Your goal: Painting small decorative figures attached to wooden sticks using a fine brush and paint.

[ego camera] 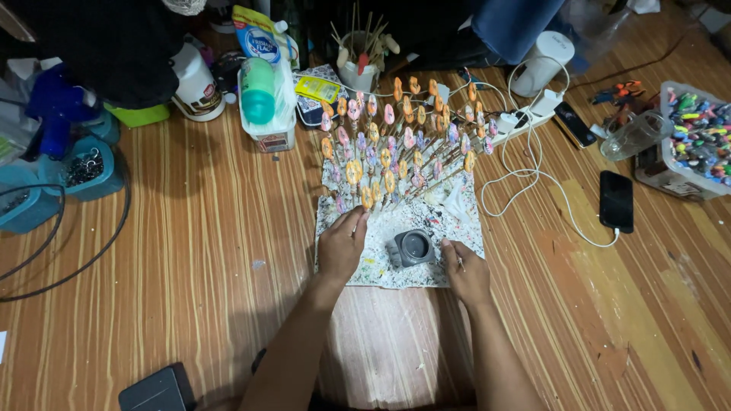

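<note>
Reaching from the head view, the left hand [342, 245] pinches a stick of an orange charm [367, 198] at the spattered board's [396, 274] near-left; right hand [466, 272] rests loosely curled beside the grey jar [414, 247], seemingly gripping nothing; lifting straight up should spare neighbouring sticks.

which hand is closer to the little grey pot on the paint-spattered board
Right. The right hand lies just right of the grey pot, almost touching it; the left hand rests farther off to its left.
</note>
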